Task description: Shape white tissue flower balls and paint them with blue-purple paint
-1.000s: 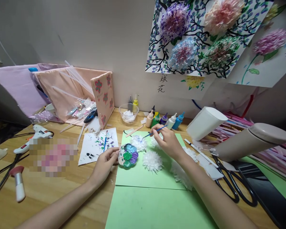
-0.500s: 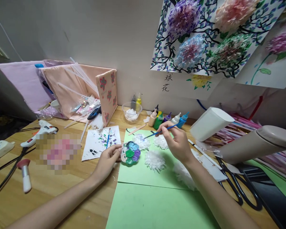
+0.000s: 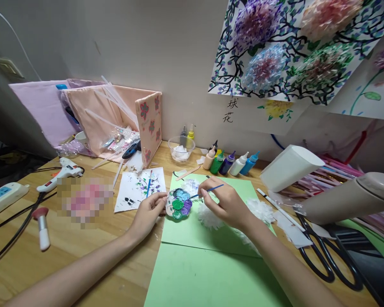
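Note:
Between thumb and fingers, my left hand (image 3: 151, 213) grips the near-left rim of a flower-shaped paint palette (image 3: 178, 204), whose wells hold green, blue and purple paint. My right hand (image 3: 224, 202) is closed around a thin blue paintbrush (image 3: 208, 191). The brush tip is at the palette's right edge, by the blue and purple wells. Just behind the palette, a white paper flower (image 3: 191, 186) with bluish-purple marks lies on green paper (image 3: 205, 273). Another white paper flower (image 3: 208, 216) sits below my right hand, partly covered by it, and one more (image 3: 260, 210) shows to its right.
Several paint bottles (image 3: 228, 163) stand along the wall beside a clear bowl (image 3: 181, 149) of paper pieces. A paint-spotted sheet (image 3: 137, 192) with a second brush (image 3: 149, 184) lies left. Scissors (image 3: 331, 256) and a tumbler (image 3: 348, 198) are right; a glue gun (image 3: 62, 174) is far left.
My right hand has brought the brush tip from the marked paper flower down and left to the palette. My left hand keeps its hold. The view has shifted slightly.

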The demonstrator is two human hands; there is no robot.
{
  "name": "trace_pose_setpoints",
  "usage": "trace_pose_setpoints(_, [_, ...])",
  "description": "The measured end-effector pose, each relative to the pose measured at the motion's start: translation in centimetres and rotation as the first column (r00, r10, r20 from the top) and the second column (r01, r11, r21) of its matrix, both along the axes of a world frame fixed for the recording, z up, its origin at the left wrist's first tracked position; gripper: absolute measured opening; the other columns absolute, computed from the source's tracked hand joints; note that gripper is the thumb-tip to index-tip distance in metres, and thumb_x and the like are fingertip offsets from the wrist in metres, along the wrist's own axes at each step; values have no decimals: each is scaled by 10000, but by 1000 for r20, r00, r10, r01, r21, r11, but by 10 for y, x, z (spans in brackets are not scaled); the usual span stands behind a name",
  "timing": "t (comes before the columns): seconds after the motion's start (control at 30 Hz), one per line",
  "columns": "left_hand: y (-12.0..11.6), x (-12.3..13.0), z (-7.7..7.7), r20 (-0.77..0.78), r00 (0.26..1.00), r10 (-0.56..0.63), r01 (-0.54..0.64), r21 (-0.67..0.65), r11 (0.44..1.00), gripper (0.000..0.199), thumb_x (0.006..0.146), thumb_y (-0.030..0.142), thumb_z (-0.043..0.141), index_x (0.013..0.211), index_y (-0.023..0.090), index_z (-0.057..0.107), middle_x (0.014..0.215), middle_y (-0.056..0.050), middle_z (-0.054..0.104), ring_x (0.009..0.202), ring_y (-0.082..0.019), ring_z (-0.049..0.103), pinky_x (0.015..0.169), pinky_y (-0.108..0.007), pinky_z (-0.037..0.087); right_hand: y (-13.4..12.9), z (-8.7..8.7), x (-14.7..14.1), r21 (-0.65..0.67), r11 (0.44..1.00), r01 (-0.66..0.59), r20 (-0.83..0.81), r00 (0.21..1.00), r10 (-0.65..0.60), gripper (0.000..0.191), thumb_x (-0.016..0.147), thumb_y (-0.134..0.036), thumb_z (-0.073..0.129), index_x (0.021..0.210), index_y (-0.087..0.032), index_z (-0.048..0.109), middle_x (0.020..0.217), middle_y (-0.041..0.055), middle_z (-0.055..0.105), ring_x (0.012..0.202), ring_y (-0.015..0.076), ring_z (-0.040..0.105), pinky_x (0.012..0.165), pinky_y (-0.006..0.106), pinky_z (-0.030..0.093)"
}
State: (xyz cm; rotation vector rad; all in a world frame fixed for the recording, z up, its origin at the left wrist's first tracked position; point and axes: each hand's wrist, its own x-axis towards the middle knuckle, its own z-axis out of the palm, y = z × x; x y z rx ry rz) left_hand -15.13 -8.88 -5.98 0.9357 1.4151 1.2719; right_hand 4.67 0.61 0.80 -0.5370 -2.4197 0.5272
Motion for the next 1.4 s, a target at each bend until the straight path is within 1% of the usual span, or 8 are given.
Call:
trace_pose_setpoints(0.33, [0, 0, 1, 4, 1000, -3, 3, 5, 1000, 343, 764, 400, 548, 991, 146, 576, 764, -18, 647, 727, -146, 609, 689, -260, 507, 0, 1, 1, 22, 1000, -12, 13, 1000, 12, 122, 841, -144, 389, 809, -189, 498, 724, 42, 559, 693, 164, 490, 630, 283, 386])
trace_pose_setpoints(0.6, [0, 0, 2, -32, 999, 13, -13, -14, 1000, 424, 740, 444, 552, 1039, 144, 584, 769, -32, 647, 726, -164, 611, 697, -283, 507, -1, 1, 0, 41, 999, -16, -5, 1000, 16, 131, 836, -150, 387, 795, -192, 504, 709, 38, 560, 681, 163, 495, 622, 280, 390])
trace_pose_setpoints(0.77, [0, 1, 2, -33, 999, 17, -17, -16, 1000, 419, 742, 440, 555, 1042, 149, 583, 764, -30, 651, 723, -160, 611, 698, -279, 511, 0, 2, 1, 5, 1000, -10, -6, 1000, 10, 134, 839, -155, 390, 797, -192, 513, 724, 40, 572, 689, 165, 515, 627, 283, 397])
trace_pose_setpoints(0.83, [0, 1, 2, -34, 999, 12, -12, -19, 1000, 409, 745, 433, 555, 1038, 149, 584, 790, -34, 657, 735, -159, 611, 694, -269, 509, 2, 4, 4, -21, 999, 40, -108, 993, -42, 138, 844, -166, 396, 785, -193, 517, 721, 34, 576, 686, 160, 533, 635, 279, 405])
trace_pose_setpoints(0.93, [0, 0, 2, -38, 999, 13, -13, -19, 1000, 405, 747, 422, 560, 1043, 146, 580, 827, -38, 664, 732, -148, 609, 684, -251, 505, 10, 7, 11, -100, 972, 214, -277, 932, -234, 165, 868, -204, 390, 761, -195, 515, 697, 19, 566, 666, 154, 556, 647, 277, 417])
trace_pose_setpoints(1.03, [1, -1, 0, -38, 999, 15, -15, -12, 1000, 408, 746, 413, 567, 1050, 142, 575, 853, -42, 665, 719, -140, 605, 670, -243, 504, 20, 8, 17, -165, 931, 326, -283, 889, -361, 202, 878, -239, 387, 724, -195, 509, 695, 14, 551, 645, 152, 560, 621, 270, 420])
trace_pose_setpoints(1.2, [1, -1, 1, -22, 1000, -4, 4, -15, 1000, 401, 753, 422, 558, 1043, 147, 574, 873, -38, 669, 738, -144, 612, 683, -243, 504, 27, -2, 14, -155, 932, 327, -199, 914, -354, 239, 878, -233, 391, 679, -185, 516, 717, 20, 564, 686, 152, 556, 628, 256, 404])
trace_pose_setpoints(1.4, [1, -2, 1, -50, 998, 30, -32, -27, 999, 428, 709, 462, 588, 1000, 149, 594, 878, -36, 671, 758, -160, 616, 693, -261, 506, 28, -14, 8, -125, 940, 317, -122, 936, -331, 250, 879, -216, 386, 672, -177, 520, 748, 25, 567, 699, 147, 524, 630, 250, 376])
